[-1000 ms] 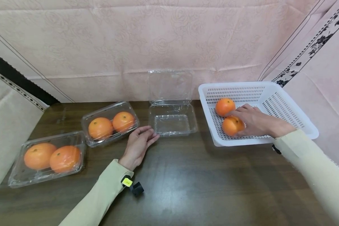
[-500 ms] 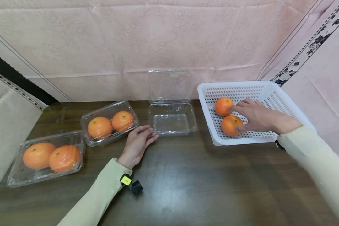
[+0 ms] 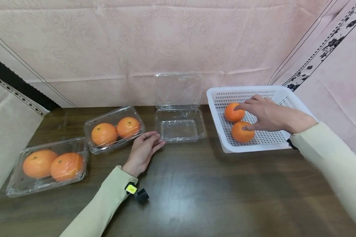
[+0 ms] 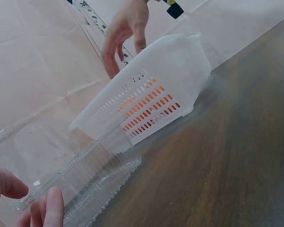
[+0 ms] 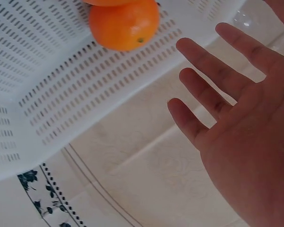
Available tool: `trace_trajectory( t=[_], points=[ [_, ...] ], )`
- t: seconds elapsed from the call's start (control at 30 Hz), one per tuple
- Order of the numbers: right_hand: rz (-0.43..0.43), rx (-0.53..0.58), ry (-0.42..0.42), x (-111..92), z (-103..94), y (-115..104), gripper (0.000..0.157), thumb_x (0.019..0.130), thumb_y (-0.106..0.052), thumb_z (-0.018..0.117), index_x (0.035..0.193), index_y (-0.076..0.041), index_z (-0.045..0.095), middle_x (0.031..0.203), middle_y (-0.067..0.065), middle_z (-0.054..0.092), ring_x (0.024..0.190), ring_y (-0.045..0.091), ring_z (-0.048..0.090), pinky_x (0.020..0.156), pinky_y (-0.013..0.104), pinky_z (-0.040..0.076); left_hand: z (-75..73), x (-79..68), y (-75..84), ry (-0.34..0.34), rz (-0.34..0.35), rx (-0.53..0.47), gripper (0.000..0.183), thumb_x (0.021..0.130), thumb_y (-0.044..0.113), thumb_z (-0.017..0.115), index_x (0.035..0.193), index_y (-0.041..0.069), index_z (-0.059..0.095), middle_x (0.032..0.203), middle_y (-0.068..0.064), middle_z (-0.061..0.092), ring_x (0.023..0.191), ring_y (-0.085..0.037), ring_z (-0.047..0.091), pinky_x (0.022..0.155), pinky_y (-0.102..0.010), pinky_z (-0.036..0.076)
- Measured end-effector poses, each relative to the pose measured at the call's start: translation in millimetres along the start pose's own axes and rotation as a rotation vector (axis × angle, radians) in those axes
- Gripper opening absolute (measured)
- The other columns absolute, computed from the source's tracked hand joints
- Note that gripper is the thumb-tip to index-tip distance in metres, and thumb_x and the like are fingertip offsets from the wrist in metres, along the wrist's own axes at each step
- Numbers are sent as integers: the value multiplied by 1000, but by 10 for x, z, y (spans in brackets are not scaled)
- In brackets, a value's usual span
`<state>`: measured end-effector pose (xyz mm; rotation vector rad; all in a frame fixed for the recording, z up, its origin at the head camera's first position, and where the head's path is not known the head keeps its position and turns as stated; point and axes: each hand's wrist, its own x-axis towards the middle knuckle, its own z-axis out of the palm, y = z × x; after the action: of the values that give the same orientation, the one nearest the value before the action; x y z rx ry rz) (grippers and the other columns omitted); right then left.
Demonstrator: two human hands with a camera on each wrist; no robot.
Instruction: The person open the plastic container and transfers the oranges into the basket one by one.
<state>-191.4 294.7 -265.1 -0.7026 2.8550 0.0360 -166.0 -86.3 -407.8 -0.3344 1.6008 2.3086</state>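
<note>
My right hand (image 3: 268, 115) is over the white perforated basket (image 3: 284, 95), holding nothing; its fingers spread in the right wrist view. In the head view its fingertips overlap the two oranges in the basket, the back orange (image 3: 234, 113) and the front orange (image 3: 241, 134). These sit close together by the basket's left wall. My left hand (image 3: 142, 151) holds the near left corner of an open clear plastic clamshell box (image 3: 181, 131) whose lid stands raised at the back. In the left wrist view the box's rim (image 4: 61, 177) runs between thumb and fingers.
Left of the open box stands a closed clear box (image 3: 92, 141) with two oranges. A second closed box (image 3: 20, 189), also with two, is at the far left. All stand on a dark wooden table (image 3: 195, 191), with a pink patterned cloth (image 3: 181, 39) hanging behind.
My right hand has let go of the front orange, risen and spread its fingers. Both oranges stay in the basket. The left hand keeps its place at the open box.
</note>
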Motion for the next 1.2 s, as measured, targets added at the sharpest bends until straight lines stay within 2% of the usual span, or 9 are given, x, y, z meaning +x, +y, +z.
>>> trace_trajectory(
  t=[0.17, 0.4, 0.6, 0.93, 1.2],
  points=[
    [2, 6, -3, 72, -100, -63, 69, 82, -33, 85, 143, -16, 57, 144, 15, 57, 135, 39, 40, 111, 67, 38, -6, -17, 4, 0, 2, 6, 43, 105, 3, 49, 146, -5, 37, 137, -19, 48, 124, -28, 58, 103, -29, 59],
    [-21, 15, -19, 196, -169, -126, 68, 84, -36, 83, 144, -20, 55, 145, 14, 57, 135, 38, 39, 108, 65, 39, -26, -22, 11, 1, 10, 7, 45, 105, 3, 50, 146, -6, 37, 134, -18, 49, 119, -25, 62, 105, -31, 57],
    [-35, 10, -22, 281, -217, -174, 65, 86, -36, 81, 143, -18, 56, 144, 13, 59, 134, 36, 40, 110, 63, 38, -24, -31, 13, 8, 6, 3, 46, 104, 2, 51, 147, -5, 37, 131, -16, 50, 119, -26, 61, 103, -29, 59],
    [-25, 24, -47, 380, -252, -273, 68, 87, -40, 79, 147, -20, 53, 150, 12, 55, 138, 36, 37, 115, 63, 37, -3, -39, -17, 5, -8, 7, 46, 103, 1, 51, 147, -4, 37, 137, -20, 48, 111, -20, 59, 101, -29, 59],
    [-55, 41, -26, 433, -231, -376, 62, 90, -33, 77, 145, -18, 54, 150, 12, 54, 137, 34, 37, 115, 61, 36, 39, -8, -46, 17, 17, -6, 43, 104, 1, 50, 145, -6, 38, 131, -20, 50, 119, -28, 60, 101, -29, 60]
  ],
)
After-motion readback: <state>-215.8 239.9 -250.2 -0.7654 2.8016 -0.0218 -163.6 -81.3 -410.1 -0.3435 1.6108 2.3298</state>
